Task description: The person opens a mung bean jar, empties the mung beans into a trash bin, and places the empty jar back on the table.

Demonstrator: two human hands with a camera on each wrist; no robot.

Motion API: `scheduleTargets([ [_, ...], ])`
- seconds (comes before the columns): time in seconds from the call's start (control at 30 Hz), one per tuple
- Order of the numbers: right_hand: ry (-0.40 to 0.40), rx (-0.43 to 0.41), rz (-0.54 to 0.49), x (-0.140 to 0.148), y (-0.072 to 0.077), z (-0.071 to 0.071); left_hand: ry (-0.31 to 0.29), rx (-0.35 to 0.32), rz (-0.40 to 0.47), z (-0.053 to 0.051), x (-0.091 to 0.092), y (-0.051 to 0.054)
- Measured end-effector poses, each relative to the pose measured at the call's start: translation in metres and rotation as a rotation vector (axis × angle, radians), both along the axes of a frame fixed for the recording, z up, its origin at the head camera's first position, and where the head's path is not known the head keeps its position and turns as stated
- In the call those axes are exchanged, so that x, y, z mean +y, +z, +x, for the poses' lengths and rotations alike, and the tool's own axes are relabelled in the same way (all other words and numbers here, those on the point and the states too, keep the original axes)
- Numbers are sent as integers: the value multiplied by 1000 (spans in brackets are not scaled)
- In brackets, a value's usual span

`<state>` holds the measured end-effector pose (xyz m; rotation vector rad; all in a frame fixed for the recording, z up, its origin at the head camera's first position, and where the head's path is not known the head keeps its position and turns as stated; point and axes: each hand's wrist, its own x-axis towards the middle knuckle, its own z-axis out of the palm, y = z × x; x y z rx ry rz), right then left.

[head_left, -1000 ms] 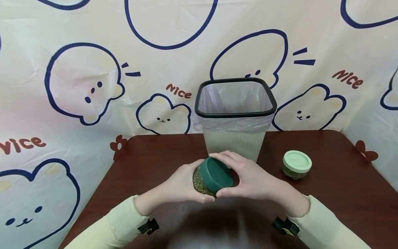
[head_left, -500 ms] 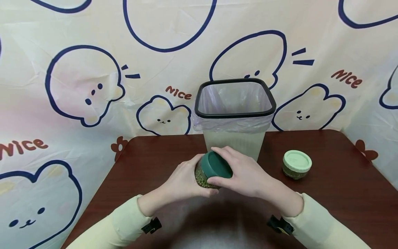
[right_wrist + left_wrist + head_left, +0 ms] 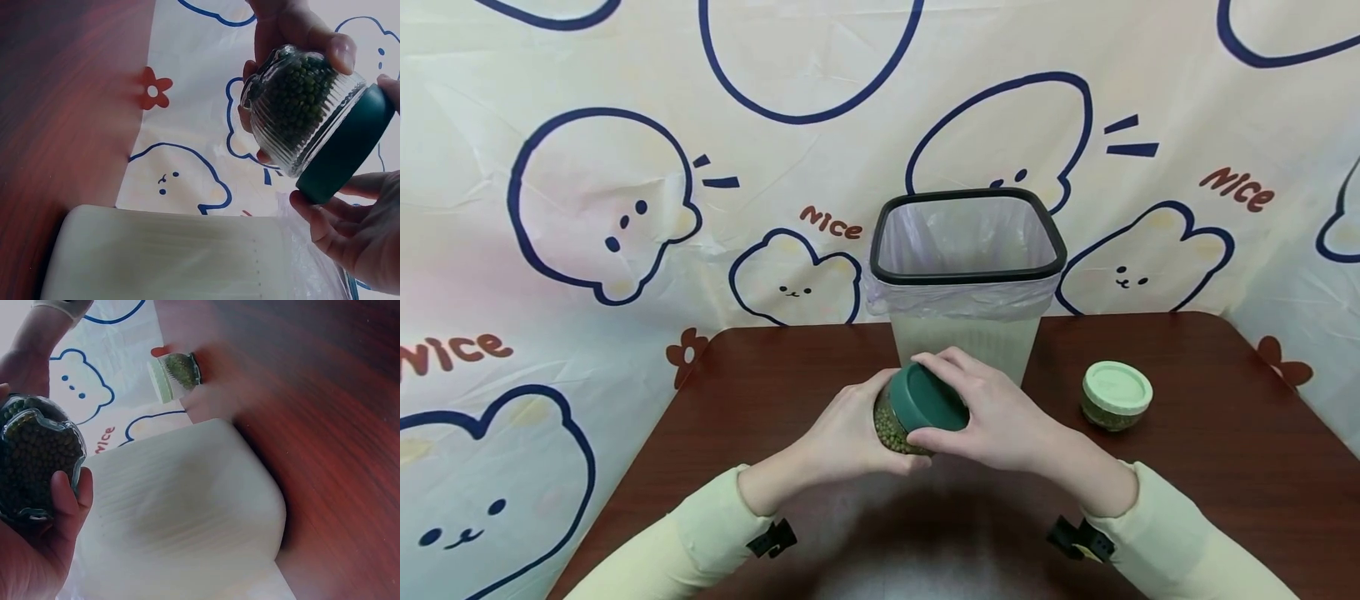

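Observation:
A ribbed clear jar of green beans is held in the air above the near part of the table, its dark green lid tilted toward the right. Around the jar's glass body curls the left hand. The right hand grips the lid's rim between thumb and fingers. In the left wrist view the jar's base faces the camera, with left-hand fingers against it. The lid is on the jar.
Behind the hands stands a pale bin with a black rim and a plastic liner. A second jar with a light green lid sits at the right on the dark red-brown table. A printed cloth hangs behind.
Both hands and the jar have risen slightly. The right hand's thumb and fingers have shifted on the lid, the thumb now lying farther left across its lower edge.

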<state>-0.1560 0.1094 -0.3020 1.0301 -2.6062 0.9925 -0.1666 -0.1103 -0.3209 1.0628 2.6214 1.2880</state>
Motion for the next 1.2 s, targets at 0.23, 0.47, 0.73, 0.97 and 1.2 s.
scheduleTargets([
  [0.23, 66, 66, 17, 4, -1, 0, -87, -47, 37, 0, -1, 0],
  [0.47, 110, 62, 43, 7, 1, 3, -145, -95, 54, 1, -4, 0],
  [0.73, 63, 16, 109, 7, -2, 5, -62, -63, -13, 6, -3, -3],
  [0.97, -51, 2, 165, 3, -1, 6, 34, -29, -51, 5, 0, -4],
  [1.2, -156, -124, 179, -2, 1, 4, 66, -17, -74, 2, 3, -5],
])
